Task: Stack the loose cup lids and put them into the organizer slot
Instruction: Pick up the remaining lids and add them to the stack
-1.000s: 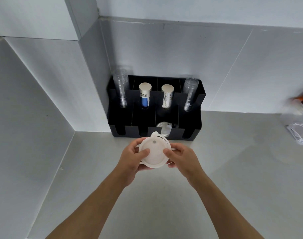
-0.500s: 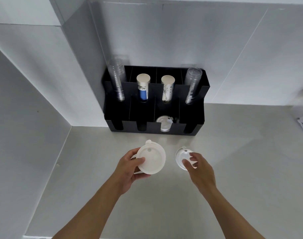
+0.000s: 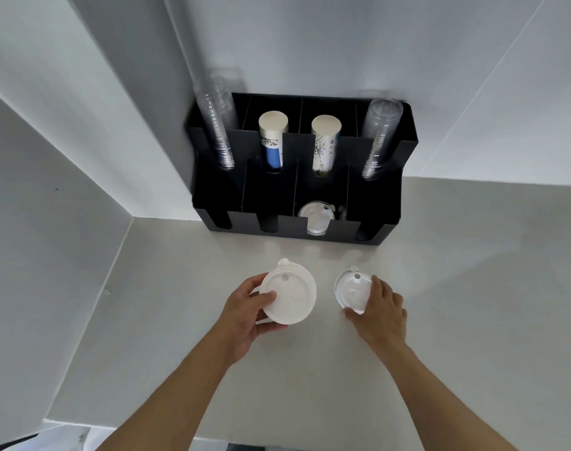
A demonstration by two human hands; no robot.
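My left hand (image 3: pixel 245 315) grips a stack of white cup lids (image 3: pixel 290 296) by its left edge, held tilted just above the counter. To its right a single white lid (image 3: pixel 350 289) lies on the counter, and my right hand (image 3: pixel 380 309) rests on it with fingers closing over its right rim. Behind them stands the black organizer (image 3: pixel 378 219). Its third front slot holds more white lids (image 3: pixel 315 216); the other front slots look dark and I see nothing in them.
The organizer's rear slots hold two stacks of clear plastic cups (image 3: pixel 217 122) (image 3: pixel 378 138) and two stacks of paper cups (image 3: pixel 271 138) (image 3: pixel 324 141). White walls close in at the left and behind. The grey counter (image 3: pixel 472 288) stretches to the right.
My hands have separated: the left kept the lid stack and the right moved to the single lid on the counter and has closed over it. The view tilted down.
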